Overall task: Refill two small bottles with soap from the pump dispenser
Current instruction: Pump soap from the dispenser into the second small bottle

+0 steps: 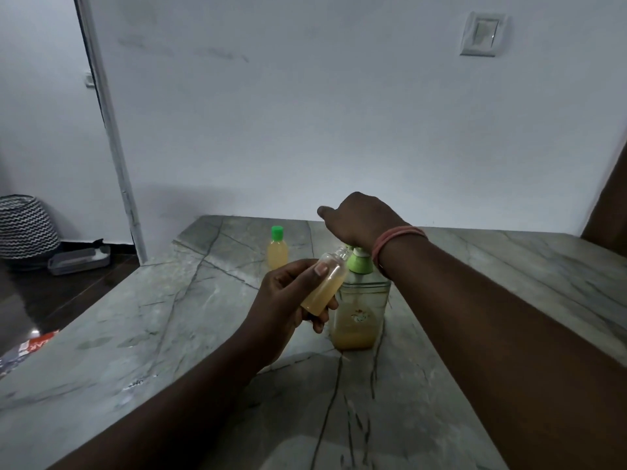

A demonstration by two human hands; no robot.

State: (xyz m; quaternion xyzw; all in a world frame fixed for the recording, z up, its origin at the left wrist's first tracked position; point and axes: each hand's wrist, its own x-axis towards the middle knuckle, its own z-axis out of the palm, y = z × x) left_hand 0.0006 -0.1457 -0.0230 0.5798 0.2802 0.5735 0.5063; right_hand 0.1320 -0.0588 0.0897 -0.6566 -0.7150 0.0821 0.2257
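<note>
My left hand (288, 300) grips a small open bottle (325, 283) partly filled with yellow soap, tilted with its mouth up against the green pump head. My right hand (359, 220) rests on top of the pump dispenser (359, 310), a clear square bottle with a green pump and yellow soap low in its base; whether its fingers are curled is hidden. A second small bottle (277, 249) with a green cap stands upright farther back on the table, full of yellow soap.
The grey marble table (203, 334) runs up to a white wall. Left of it, on the dark floor, sit a zigzag-patterned basket (25, 228) and a grey tray (79, 261). A red printed paper (34, 344) lies beyond the table's left edge.
</note>
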